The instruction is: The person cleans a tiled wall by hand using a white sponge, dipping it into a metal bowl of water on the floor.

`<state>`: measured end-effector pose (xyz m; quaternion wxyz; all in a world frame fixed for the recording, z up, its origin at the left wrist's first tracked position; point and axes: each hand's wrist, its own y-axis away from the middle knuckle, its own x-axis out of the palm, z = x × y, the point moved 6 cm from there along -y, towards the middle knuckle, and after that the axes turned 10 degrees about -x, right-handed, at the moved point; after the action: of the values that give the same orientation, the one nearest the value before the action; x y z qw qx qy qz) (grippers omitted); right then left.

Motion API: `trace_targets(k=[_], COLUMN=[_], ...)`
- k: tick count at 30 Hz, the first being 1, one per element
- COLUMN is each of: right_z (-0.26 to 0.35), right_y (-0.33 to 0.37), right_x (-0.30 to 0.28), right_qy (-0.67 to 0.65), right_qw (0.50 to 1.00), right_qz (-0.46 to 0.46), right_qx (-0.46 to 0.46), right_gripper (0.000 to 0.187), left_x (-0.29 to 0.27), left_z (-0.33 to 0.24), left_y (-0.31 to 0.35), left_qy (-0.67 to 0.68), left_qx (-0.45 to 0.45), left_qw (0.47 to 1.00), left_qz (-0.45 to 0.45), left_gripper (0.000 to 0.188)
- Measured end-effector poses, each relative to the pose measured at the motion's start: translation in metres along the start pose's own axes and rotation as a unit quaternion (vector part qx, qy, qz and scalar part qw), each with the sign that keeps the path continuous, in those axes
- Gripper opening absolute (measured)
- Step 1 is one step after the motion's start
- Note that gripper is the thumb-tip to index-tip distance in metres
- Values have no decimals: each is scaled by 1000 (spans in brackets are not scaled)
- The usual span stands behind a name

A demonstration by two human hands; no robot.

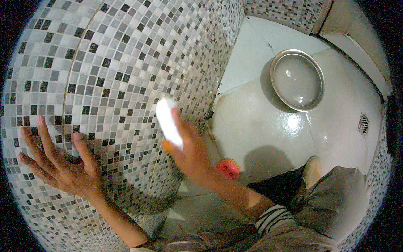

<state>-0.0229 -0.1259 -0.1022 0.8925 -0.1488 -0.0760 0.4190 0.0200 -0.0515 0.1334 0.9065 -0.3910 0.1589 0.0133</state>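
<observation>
Head view: lower left, the left hand (pixel 69 174) splays its fingers against the wall (pixel 121 50), probably bracing; centre, the right hand (pixel 191 153) grasps a blurred white object (pixel 167 119).

Blurred white object (pixel 169 122) and right hand (pixel 189 156) at centre, orange patch (pixel 167 146) too small to tell, red scalloped thing (pixel 228 167) partly behind right forearm (pixel 240 199), left forearm (pixel 119 218) cut off at lower edge, pale panel (pixel 357 23) cropped at upper right
</observation>
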Motion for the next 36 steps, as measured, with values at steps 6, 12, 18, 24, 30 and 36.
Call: trace_targets(k=[6,12,18,24,30,36], right_z=[-15,10,-16,5,-12,-2], right_y=[-85,-19,-72,-34,-74,-48], right_x=[-47,-15,-39,-25,-42,-31], right_qy=[36,142,117,151,198,201], right_qw=[997,989,992,988,979,979], right_qz=[-62,3,-46,16,-44,38], right_qx=[41,-29,8,-17,-24,-4], right_gripper=[69,70,70,67,69,68], left_x=[-1,-2,-2,1,0,-1], left_z=[-2,0,1,2,2,-1], left_y=[-1,-3,0,0,1,0], left_qy=[-2,-10,0,-3,-20,4], left_qx=[3,7,25,15,15,22], left_qw=[1000,1000,1000,1000,1000,1000], left_qz=[5,0,-4,-11,3,-16], left_gripper=[44,43,41,43,42,41])
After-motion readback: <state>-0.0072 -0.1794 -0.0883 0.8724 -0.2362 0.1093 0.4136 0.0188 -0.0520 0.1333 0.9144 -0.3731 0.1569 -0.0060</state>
